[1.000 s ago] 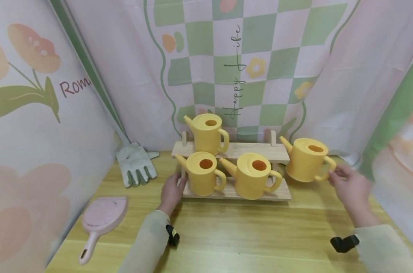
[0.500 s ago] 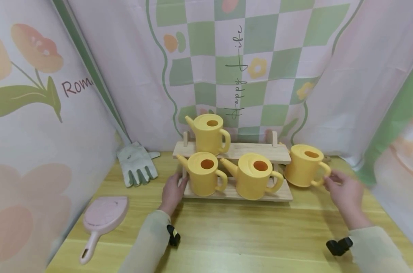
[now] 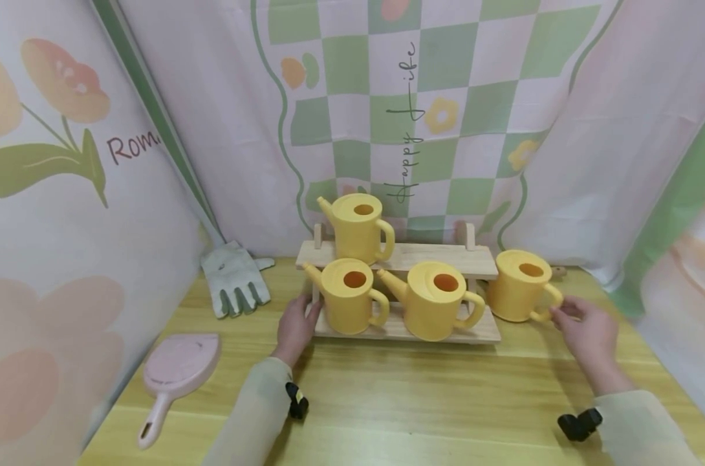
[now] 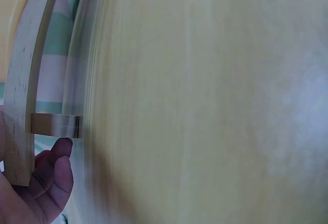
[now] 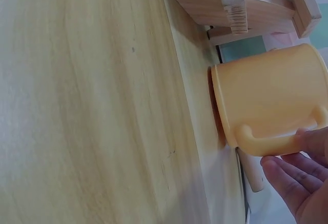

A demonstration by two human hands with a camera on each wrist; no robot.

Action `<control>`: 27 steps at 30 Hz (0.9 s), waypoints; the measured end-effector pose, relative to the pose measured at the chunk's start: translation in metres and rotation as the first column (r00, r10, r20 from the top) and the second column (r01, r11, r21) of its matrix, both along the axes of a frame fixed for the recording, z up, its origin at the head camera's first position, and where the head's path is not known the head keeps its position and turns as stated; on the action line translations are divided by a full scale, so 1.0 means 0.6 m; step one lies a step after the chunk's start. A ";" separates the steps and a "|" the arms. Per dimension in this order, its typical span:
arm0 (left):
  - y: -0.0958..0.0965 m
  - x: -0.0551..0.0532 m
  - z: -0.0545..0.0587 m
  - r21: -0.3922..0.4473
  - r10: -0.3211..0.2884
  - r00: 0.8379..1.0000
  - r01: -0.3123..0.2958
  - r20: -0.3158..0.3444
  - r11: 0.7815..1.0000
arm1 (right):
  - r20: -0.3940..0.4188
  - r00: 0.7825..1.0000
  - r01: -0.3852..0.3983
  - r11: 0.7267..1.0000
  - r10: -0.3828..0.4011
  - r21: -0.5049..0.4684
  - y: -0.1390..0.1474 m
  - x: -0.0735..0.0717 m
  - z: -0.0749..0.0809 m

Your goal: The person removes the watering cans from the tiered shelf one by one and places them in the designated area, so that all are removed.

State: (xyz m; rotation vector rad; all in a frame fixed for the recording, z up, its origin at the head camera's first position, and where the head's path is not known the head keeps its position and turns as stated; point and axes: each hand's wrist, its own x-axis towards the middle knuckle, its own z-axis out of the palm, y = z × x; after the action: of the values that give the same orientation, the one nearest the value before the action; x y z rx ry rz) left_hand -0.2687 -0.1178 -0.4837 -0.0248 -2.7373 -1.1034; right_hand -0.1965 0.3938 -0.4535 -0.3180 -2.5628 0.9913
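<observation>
At the right end of the wooden shelf (image 3: 411,257), my right hand (image 3: 586,329) pinches the handle of a yellow watering can (image 3: 517,288). The can is upright, its base at or just over the tabletop; its spout is hidden. In the right wrist view, thumb and fingers (image 5: 294,175) meet on the handle (image 5: 271,144). My left hand (image 3: 296,329) grips the left end of the lower board (image 4: 21,96), fingers curled around it. Two more yellow cans, left (image 3: 348,298) and right (image 3: 434,301), stand on the lower tier. Another can (image 3: 357,228) stands on the upper tier's left.
A pale work glove (image 3: 234,278) lies at the back left of the wooden table (image 3: 422,401). Nearer on the left is a pink dustpan (image 3: 180,366). A wooden stick end (image 3: 557,272) shows behind the held can. Patterned curtains (image 3: 381,116) enclose the back and sides.
My right hand has brought the watering can left and down, close to the shelf's right end; its spout has gone out of sight. My left hand stays on the shelf.
</observation>
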 end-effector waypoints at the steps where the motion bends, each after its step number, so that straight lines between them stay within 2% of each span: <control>1: 0.000 0.000 0.000 0.001 -0.001 1.000 0.001 -0.003 1.000 | 0.001 1.000 -0.004 1.000 0.004 0.002 0.000 0.001 0.000; 9: -0.001 0.001 0.000 0.007 -0.006 1.000 0.006 -0.015 1.000 | 0.008 1.000 -0.017 1.000 0.016 0.025 0.004 0.002 -0.003; 13: 0.000 0.002 0.001 0.007 -0.008 1.000 0.008 -0.007 1.000 | 0.016 0.999 -0.031 0.999 0.030 0.041 0.005 0.003 0.005; 16: 0.000 0.003 0.001 0.010 -0.009 1.000 0.009 -0.005 1.000 | 0.000 0.999 -0.046 0.998 0.046 0.034 0.002 0.004 0.022; 27: 0.000 0.003 0.001 -0.017 -0.003 1.000 0.003 -0.018 1.000 | -0.074 0.996 -0.037 0.998 0.041 0.055 -0.040 0.000 0.108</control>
State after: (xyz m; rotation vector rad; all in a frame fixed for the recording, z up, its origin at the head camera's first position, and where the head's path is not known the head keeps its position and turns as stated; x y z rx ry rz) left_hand -0.2669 -0.1178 -0.4828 -0.0414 -2.7322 -1.0751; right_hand -0.1968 0.3699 -0.3889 -0.2128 -2.5311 0.9277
